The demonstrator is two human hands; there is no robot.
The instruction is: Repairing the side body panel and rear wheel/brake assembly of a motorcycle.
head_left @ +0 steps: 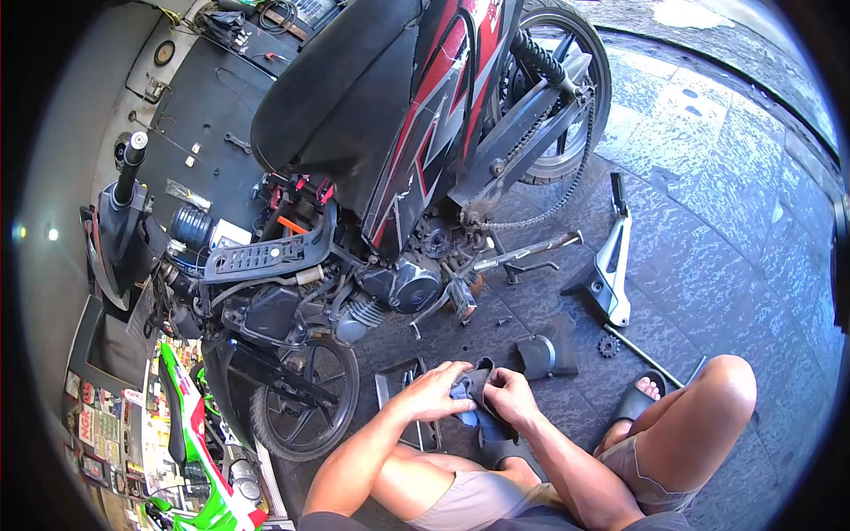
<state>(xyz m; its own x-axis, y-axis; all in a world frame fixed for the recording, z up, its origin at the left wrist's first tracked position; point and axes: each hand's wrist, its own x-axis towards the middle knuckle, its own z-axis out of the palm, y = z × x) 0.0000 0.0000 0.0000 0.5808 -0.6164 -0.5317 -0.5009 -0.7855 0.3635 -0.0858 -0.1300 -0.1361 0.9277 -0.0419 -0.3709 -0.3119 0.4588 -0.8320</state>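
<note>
L hand (436,396) & R hand (511,396) both clamped on dark blue crumpled cloth (469,400), w/ black-red motorcycle (398,133) on paved floor (708,221) just ahead.

A cluster of small rectangular stickers and labels (97,416), mostly red, white and yellow, covers a dark panel at the near left, beside a green motorcycle fairing (190,442).

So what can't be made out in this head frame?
- Whatever the rag wraps: both hands, left and right, cover it.
- Tray contents: left forearm and hand hide most of it.
- Small sprocket on the floor: too small for detail.
- Green bike: cut off by the lower-left rim.
- Wall tools: bent and tiny near the top edge.
</note>
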